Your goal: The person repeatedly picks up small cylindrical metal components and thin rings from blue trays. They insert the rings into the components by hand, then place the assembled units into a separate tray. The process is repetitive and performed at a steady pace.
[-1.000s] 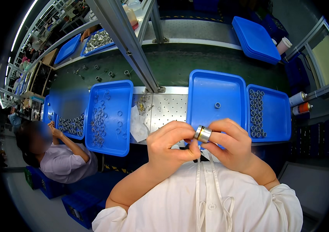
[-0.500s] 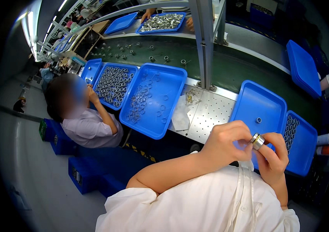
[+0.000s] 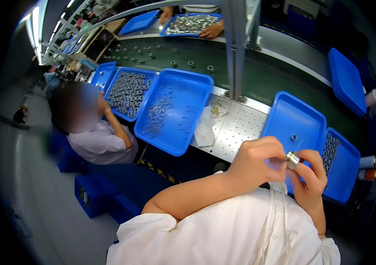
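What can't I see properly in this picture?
All in the head view:
Metal cylinder: partly covered by the left hand and right hand.
Blue tray just beyond the hands: they hide part of its near end.
Thin rings in another blue tray: too small and blurred to count.
White shirt: cut off by the bottom edge.

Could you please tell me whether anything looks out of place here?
Possibly the small yellowish pieces lying loose on the perforated metal worktop, beside the white sheet: they look strewn about rather than contained. Nothing else stands out.
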### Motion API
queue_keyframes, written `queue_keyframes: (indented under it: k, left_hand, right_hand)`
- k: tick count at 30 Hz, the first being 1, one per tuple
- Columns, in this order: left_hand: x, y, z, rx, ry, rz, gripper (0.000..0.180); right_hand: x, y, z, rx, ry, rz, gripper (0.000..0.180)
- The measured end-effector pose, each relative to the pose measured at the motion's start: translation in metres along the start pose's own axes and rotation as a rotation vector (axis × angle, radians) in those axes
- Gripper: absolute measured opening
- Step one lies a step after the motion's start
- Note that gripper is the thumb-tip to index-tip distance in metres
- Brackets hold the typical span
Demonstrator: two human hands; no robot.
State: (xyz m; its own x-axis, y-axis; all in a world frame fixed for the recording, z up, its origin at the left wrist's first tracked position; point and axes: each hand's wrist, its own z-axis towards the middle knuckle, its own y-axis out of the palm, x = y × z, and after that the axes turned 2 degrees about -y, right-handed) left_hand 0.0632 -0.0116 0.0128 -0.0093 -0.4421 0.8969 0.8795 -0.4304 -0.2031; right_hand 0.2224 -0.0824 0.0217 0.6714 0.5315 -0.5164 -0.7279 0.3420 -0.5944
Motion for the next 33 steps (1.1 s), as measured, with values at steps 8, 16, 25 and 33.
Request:
queue_keyframes:
  k: [8, 16, 25, 33]
  left_hand:
    - [0.000, -0.001, 0.002, 0.037, 0.091, 0.143, 0.020]
    - [0.003, -0.004, 0.005, -0.061, -0.013, 0.052, 0.017]
    - [0.001, -0.005, 0.006, -0.073, -0.006, 0.071, 0.015]
    - [0.000, -0.001, 0.005, -0.012, 0.045, 0.088, 0.015]
  right_hand:
    - [0.011, 0.007, -0.005, 0.068, 0.093, 0.169, 0.026]
    - [0.008, 0.000, -0.004, 0.027, 0.047, 0.086, 0.027]
    - [0.011, -0.001, -0.003, -0.010, -0.081, 0.004, 0.032]
    - [0.009, 0.000, -0.005, -0.008, 0.063, 0.098, 0.028]
